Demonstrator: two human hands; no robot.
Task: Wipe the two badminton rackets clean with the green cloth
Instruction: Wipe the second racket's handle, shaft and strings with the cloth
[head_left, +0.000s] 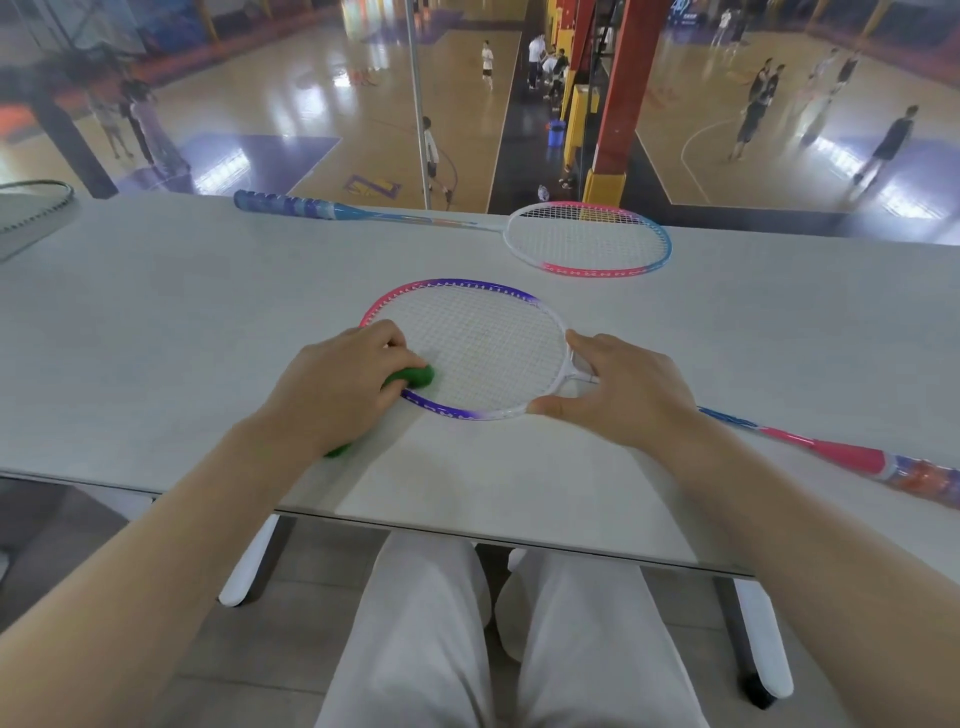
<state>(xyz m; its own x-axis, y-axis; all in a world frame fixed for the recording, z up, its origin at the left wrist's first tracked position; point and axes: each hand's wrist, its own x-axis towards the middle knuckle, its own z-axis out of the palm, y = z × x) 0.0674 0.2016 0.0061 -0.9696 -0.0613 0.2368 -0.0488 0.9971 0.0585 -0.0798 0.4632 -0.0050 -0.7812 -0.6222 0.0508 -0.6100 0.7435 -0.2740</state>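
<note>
Left hand (340, 376) grips the bunched green cloth (415, 376) against the near racket (470, 351) frame, while right hand (618, 387), fingers spread, pins the throat steady.

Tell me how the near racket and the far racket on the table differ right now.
The near racket has a pink and purple rim and a pink handle pointing right; the far racket has a pink and blue rim and a blue handle pointing left. The near racket is held by the right hand while the left hand presses the green cloth on it; the far racket lies untouched. Both lie flat on the table.
</note>
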